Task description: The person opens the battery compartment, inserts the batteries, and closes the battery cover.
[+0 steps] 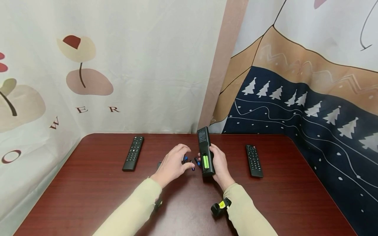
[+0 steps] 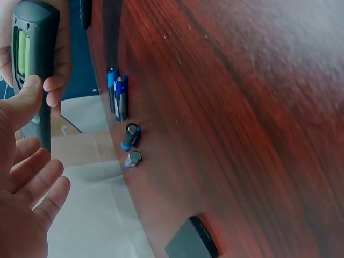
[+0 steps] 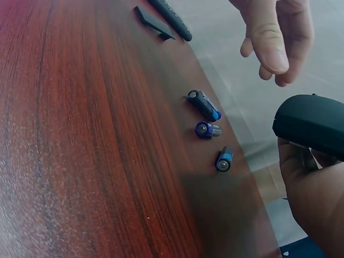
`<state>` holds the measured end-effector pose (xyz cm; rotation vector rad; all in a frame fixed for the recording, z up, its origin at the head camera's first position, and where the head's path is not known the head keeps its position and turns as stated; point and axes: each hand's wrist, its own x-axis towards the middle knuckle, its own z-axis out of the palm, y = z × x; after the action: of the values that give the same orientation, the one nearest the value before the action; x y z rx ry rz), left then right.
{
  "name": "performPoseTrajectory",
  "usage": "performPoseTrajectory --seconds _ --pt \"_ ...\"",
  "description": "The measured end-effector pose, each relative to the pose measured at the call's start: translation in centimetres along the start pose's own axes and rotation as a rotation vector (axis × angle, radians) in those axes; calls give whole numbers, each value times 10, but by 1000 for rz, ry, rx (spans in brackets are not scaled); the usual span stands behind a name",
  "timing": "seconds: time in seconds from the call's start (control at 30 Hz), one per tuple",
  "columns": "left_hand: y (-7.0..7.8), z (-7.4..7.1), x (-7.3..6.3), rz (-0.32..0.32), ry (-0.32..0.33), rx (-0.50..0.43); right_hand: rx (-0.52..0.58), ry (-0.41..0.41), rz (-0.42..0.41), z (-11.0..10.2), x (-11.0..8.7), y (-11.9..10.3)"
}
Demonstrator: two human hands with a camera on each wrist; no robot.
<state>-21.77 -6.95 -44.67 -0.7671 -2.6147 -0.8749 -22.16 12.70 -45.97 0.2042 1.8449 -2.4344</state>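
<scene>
Held up over the table, a black remote control (image 1: pixel 203 139) shows its back, with the battery compartment uncovered. Green batteries (image 1: pixel 205 162) lie side by side inside it. My right hand (image 1: pixel 220 164) grips this remote from its right side. To its left, my left hand (image 1: pixel 172 165) has thumb and fingers spread apart, with nothing between them. In the left wrist view its thumb (image 2: pixel 31 97) overlaps the remote's edge. Several loose blue-and-black batteries (image 2: pixel 121 99) lie on the table below the hands, one of them a dark battery (image 3: pixel 204 105) with a blue end.
A black battery cover (image 3: pixel 154 23) lies on the table (image 1: pixel 183 209), mostly hidden behind my left hand in the head view. One remote control (image 1: pixel 133 154) lies buttons up at the left, another remote (image 1: pixel 254 161) at the right. Printed curtains (image 1: pixel 153 65) hang behind the table's far edge.
</scene>
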Motion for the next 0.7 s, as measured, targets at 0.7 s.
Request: performPoseTrajectory --seconds 0.7 --pt "-20 -14 -11 -14 -33 64 26 9 21 -1 1 -1"
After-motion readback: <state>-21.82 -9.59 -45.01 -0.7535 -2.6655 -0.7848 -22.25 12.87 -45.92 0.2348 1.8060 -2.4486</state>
